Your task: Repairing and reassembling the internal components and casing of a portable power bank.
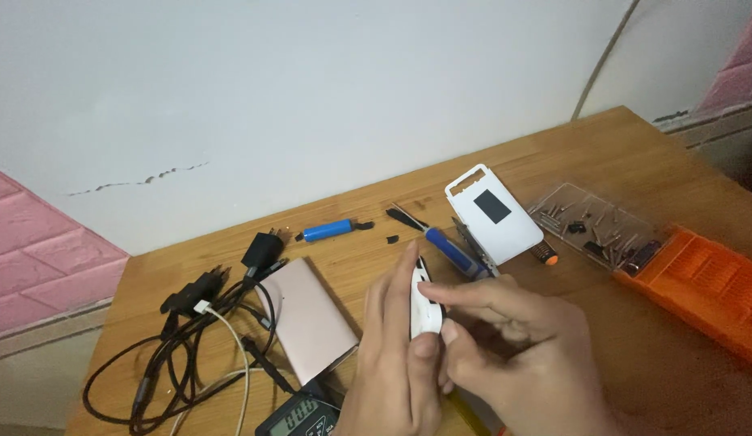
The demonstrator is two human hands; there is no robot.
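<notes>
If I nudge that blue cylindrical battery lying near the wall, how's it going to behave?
The blue cylindrical battery lies on its side on the bare wooden table, so it will probably roll if pushed across its length. It looks rigid, likely dense for its size. Its smooth wrap may be a bit slippery. The small black piece at its end might stop it.

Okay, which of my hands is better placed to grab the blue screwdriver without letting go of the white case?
Probably the right hand: it lies closer to the blue screwdriver, and only its fingers rest on the white case. The left hand wraps the case from below, supporting it.
</notes>
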